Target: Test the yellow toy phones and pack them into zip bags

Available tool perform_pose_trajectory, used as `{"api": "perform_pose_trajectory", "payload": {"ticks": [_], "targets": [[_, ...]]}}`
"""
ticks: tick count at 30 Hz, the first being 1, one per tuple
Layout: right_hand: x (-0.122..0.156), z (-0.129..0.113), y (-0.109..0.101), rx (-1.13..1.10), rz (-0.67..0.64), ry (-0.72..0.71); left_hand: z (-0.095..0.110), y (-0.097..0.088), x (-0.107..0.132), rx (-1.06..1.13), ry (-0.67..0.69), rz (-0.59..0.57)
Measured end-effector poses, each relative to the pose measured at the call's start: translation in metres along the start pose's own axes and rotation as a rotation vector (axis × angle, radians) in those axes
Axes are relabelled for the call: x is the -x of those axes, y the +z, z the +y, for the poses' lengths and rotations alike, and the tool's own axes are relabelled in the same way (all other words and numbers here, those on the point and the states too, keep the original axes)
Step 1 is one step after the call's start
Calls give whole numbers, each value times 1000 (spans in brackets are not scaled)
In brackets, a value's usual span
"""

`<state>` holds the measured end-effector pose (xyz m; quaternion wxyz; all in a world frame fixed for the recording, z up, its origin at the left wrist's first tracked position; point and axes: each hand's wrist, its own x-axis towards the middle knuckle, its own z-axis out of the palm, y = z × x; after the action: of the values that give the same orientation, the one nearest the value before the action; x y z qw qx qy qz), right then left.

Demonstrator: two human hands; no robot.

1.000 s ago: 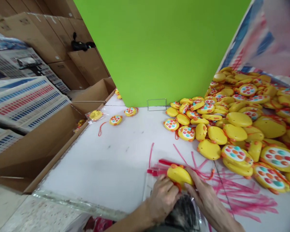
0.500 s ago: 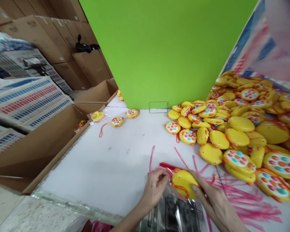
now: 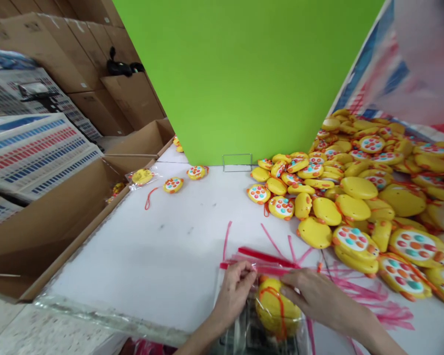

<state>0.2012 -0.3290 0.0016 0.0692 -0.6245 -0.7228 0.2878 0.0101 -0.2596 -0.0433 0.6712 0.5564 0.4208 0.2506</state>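
A yellow duck-shaped toy (image 3: 276,308) with an orange cord lies inside a clear plastic bag (image 3: 249,325) at the front of the table. My left hand (image 3: 239,283) pinches the bag's upper left edge, thumb against forefinger. At the upper right of the toy, my right hand (image 3: 311,293) has its fingers closed at the bag's top edge. Beyond both hands run pink-red strips (image 3: 262,256). A dark object with frames shows through the bag, too unclear to name.
Many yellow toys with coloured dots (image 3: 355,197) are heaped on the right. Loose pink strips (image 3: 377,301) lie below them. A green board (image 3: 251,84) stands at the back. On the left are an open cardboard box (image 3: 59,236) and a bagged toy (image 3: 142,176) at the table edge.
The toy has moved down into the clear bag, out of my right hand's grip. My right hand has shifted to the bag's top edge; the left stays at its corner.
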Motion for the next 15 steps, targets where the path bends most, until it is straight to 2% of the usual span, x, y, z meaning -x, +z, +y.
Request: {"api": "perform_pose_trajectory", "payload": {"ticks": [3,7,10,12,15], "targets": [[-7,-5,1,33,101,-1,3,1,-1,60,5,-29],[-13,-11,11,78,101,-44,9,1,-2,12,2,-39],[-16,-17,17,61,267,21,8,2,-2,-41,-1,-25],[-20,-24,19,-5,366,14,8,1,-2,-84,27,-25],[-26,-35,21,-14,429,-25,12,2,-1,-104,76,-98]]}}
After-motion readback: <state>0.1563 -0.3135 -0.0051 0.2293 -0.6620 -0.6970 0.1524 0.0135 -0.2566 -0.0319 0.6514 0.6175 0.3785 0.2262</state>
